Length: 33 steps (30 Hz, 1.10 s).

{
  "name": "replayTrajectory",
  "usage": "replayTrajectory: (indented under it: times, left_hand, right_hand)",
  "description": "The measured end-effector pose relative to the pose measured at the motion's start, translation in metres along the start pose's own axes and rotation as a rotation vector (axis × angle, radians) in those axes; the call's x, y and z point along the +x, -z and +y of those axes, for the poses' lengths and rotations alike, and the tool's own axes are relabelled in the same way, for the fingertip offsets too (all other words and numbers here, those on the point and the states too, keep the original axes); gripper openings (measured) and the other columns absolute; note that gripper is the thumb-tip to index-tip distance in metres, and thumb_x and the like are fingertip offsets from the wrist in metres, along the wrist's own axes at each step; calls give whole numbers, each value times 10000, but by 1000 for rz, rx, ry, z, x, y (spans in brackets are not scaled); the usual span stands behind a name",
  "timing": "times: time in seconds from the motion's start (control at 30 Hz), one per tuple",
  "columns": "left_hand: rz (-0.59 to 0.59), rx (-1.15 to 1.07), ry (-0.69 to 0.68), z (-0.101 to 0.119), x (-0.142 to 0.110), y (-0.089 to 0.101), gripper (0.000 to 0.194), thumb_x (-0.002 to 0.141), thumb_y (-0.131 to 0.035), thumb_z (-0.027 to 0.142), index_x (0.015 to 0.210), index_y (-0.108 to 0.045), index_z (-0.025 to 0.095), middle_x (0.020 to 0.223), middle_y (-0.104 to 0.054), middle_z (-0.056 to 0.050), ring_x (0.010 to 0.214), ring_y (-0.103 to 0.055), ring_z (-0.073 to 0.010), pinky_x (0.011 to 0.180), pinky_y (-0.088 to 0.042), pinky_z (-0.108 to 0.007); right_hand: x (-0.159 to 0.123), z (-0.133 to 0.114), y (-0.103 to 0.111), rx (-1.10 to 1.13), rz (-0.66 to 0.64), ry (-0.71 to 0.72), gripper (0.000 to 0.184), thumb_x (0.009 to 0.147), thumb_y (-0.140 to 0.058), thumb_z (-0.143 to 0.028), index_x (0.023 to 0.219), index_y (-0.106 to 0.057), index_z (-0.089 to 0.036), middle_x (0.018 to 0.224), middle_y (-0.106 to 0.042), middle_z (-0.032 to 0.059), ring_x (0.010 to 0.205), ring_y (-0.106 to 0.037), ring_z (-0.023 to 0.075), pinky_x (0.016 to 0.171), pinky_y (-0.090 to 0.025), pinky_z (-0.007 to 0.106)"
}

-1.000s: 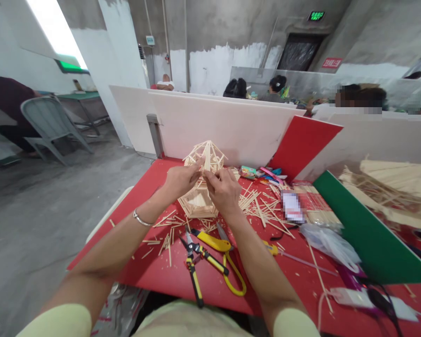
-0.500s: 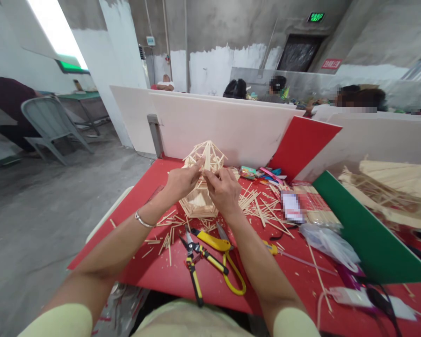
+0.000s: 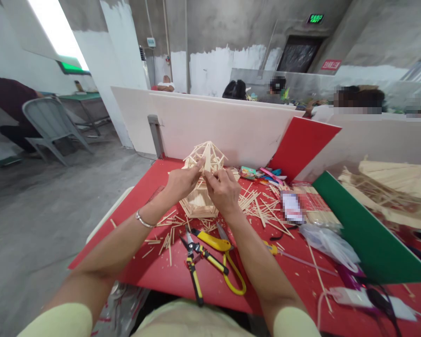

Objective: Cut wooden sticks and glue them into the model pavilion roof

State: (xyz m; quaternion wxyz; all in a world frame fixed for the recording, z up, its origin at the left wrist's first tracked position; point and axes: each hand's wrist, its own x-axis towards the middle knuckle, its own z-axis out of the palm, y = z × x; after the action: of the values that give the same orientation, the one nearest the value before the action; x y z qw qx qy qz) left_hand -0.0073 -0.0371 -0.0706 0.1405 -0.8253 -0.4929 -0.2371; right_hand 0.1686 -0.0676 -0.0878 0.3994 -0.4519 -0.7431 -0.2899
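A pavilion-like model built of thin wooden sticks (image 3: 199,204) stands on the red table, with a pointed, open-framed roof (image 3: 209,150) at its top. My left hand (image 3: 185,180) has its fingers closed against the left side of a narrow panel of sticks on the roof's front slope. At the lower right end of that panel, my right hand (image 3: 225,187) pinches with thumb and bent fingers. The fingertips of both hands nearly meet, and they partly cover the sticks between them.
Pruning shears (image 3: 195,262), a yellow-handled cutter (image 3: 212,240) and yellow-handled scissors (image 3: 235,276) lie before me. Loose sticks (image 3: 263,210) are strewn rightward, near a plastic bag (image 3: 331,245) and a green board (image 3: 368,234). A white partition (image 3: 224,128) stands behind the model.
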Motion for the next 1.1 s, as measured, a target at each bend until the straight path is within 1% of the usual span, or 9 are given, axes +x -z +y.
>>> replayTrajectory:
  times: [0.13,0.3,0.43,0.63,0.87,1.1]
  left_hand:
    - [-2,3,11,1,0,0,581,1001,-337,375,1551,-244,213,848,-739,-79,765,-688,-207,622,-390,-268]
    - [9,-25,9,0,-1,-3,578,1004,-324,373,1555,-228,230,858,-736,-83,768,-686,-215,630,-396,-277]
    - [6,-20,13,-1,-2,-5,589,1003,-329,377,1559,-213,218,851,-732,-80,787,-680,-203,629,-394,-264]
    - [-2,-11,15,-1,-1,-6,592,1000,-341,371,1559,-212,222,837,-728,-70,756,-672,-194,614,-382,-256]
    - [15,-28,8,0,-2,-4,578,996,-351,363,1550,-243,241,825,-723,-55,749,-672,-202,605,-368,-264]
    - [-12,-22,15,0,-2,-3,602,992,-363,354,1558,-209,220,839,-729,-70,778,-682,-204,619,-382,-261]
  right_hand:
    - [-1,0,-1,-10,-2,10,241,960,-535,-294,1165,-661,-279,871,-586,50,852,-448,190,724,-319,319]
    - [-1,0,-4,-21,6,23,241,963,-525,-293,1158,-665,-273,870,-593,51,858,-459,194,735,-323,326]
    - [-2,0,-6,-31,10,47,244,967,-513,-290,1154,-666,-261,864,-595,56,857,-466,194,734,-324,331]
    - [-2,0,-6,-44,21,66,241,955,-535,-284,1153,-667,-245,851,-603,53,850,-465,197,733,-327,330]
    - [-3,0,-8,-12,-2,51,279,964,-511,-288,1203,-650,-252,872,-599,67,880,-472,201,753,-341,334]
    - [-4,0,-9,0,-5,44,282,960,-519,-290,1207,-649,-256,873,-596,68,883,-476,203,761,-350,332]
